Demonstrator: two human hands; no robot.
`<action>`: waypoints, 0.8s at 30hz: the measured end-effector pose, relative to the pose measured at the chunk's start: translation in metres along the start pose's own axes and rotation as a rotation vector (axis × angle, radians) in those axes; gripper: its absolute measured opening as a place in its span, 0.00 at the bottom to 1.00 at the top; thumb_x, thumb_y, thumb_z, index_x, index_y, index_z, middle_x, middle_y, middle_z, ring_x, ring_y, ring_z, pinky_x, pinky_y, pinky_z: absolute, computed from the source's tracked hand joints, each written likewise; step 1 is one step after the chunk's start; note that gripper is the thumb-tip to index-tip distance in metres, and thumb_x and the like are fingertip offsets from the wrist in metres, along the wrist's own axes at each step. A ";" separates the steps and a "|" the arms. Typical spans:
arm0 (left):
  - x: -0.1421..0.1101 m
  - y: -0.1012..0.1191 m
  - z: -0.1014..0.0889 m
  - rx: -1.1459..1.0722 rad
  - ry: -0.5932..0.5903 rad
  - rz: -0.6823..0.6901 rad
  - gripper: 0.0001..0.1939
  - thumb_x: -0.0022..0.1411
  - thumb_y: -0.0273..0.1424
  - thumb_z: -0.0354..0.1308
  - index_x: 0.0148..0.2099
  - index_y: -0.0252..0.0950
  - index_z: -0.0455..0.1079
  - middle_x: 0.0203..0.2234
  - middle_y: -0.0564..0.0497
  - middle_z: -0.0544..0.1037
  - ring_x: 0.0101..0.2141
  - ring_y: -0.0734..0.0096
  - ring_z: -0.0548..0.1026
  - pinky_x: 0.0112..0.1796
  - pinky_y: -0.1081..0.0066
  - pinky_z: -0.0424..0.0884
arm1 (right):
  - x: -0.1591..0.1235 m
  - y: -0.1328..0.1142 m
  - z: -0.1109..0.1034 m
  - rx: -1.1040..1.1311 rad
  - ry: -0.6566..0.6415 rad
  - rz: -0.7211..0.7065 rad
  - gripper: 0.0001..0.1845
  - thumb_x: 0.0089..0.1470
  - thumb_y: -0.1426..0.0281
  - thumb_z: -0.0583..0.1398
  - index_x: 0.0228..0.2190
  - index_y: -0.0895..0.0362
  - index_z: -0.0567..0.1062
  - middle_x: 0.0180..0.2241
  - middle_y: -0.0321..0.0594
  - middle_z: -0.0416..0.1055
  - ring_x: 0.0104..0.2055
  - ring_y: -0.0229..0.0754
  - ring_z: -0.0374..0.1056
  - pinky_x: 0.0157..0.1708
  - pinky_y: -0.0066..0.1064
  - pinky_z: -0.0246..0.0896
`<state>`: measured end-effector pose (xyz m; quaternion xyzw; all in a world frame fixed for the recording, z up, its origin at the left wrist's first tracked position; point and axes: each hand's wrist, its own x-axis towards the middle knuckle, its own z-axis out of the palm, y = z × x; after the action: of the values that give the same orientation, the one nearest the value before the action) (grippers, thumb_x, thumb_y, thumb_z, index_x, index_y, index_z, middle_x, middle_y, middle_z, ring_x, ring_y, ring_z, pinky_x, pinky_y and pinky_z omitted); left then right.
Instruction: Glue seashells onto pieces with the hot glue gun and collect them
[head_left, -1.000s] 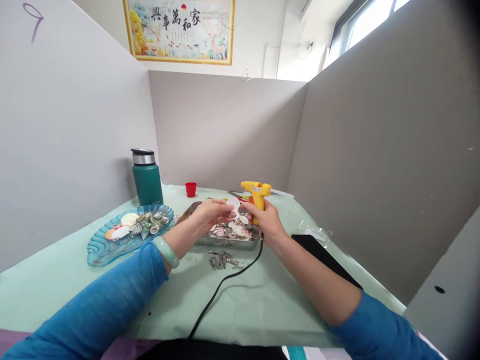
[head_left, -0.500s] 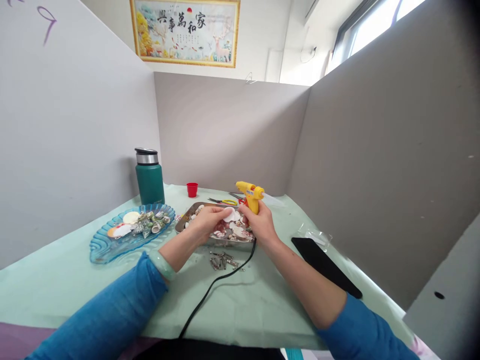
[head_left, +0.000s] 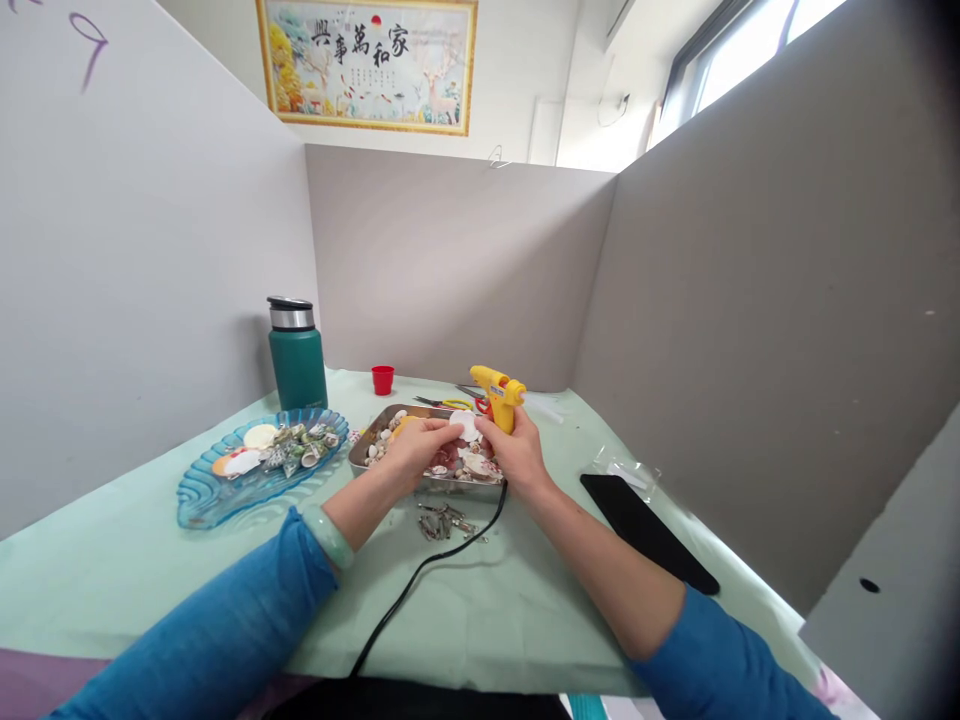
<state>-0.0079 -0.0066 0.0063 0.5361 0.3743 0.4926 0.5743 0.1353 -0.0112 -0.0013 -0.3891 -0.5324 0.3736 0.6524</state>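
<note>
My left hand [head_left: 417,447] pinches a white shell [head_left: 465,425] just above a metal tray [head_left: 361,449] filled with several shells. My right hand [head_left: 516,455] is wrapped round the handle of a yellow glue gun [head_left: 496,393], whose nozzle points left toward the shell. The gun's black cord [head_left: 420,578] runs from under my right hand toward me across the green table cover. Both hands meet over the right part of the tray.
A blue shell-shaped glass dish [head_left: 206,488] with shells lies at the left. A green flask [head_left: 296,355] and a red cup [head_left: 382,379] stand at the back. Metal clips [head_left: 444,521] lie before the tray, scissors [head_left: 448,403] behind it, a black phone [head_left: 646,518] at right. Grey partitions enclose the table.
Both hands have come lower, down to the tray, and the glue gun's nozzle has moved closer to the white shell. The camera has shifted slightly.
</note>
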 end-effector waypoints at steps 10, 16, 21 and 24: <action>-0.002 0.008 -0.003 0.143 -0.002 0.137 0.15 0.47 0.38 0.65 0.32 0.30 0.72 0.17 0.53 0.70 0.18 0.79 0.66 0.20 0.77 0.64 | -0.002 -0.004 -0.001 -0.147 0.012 -0.095 0.11 0.43 0.64 0.63 0.26 0.56 0.68 0.19 0.31 0.63 0.19 0.34 0.58 0.19 0.27 0.55; -0.003 0.010 -0.003 0.128 0.021 0.109 0.15 0.45 0.36 0.66 0.30 0.29 0.73 0.17 0.50 0.73 0.19 0.76 0.70 0.23 0.75 0.68 | -0.002 -0.001 -0.002 -0.108 -0.023 -0.075 0.12 0.42 0.63 0.64 0.27 0.56 0.68 0.19 0.31 0.64 0.18 0.34 0.58 0.18 0.27 0.54; -0.002 0.014 -0.005 0.064 0.131 0.099 0.16 0.42 0.35 0.68 0.31 0.27 0.73 0.18 0.48 0.74 0.20 0.74 0.72 0.24 0.74 0.70 | -0.003 -0.002 -0.002 -0.019 -0.061 -0.050 0.17 0.45 0.60 0.63 0.33 0.57 0.68 0.20 0.30 0.65 0.17 0.33 0.58 0.16 0.25 0.53; -0.001 0.020 -0.010 0.043 0.240 0.175 0.17 0.42 0.35 0.68 0.32 0.27 0.73 0.18 0.48 0.75 0.21 0.73 0.72 0.26 0.73 0.71 | -0.005 -0.005 -0.004 0.015 -0.110 -0.068 0.18 0.47 0.58 0.62 0.35 0.57 0.68 0.25 0.34 0.70 0.18 0.32 0.59 0.16 0.25 0.54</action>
<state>-0.0206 -0.0064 0.0247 0.5162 0.4025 0.5931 0.4687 0.1388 -0.0179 0.0007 -0.3446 -0.5775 0.3763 0.6372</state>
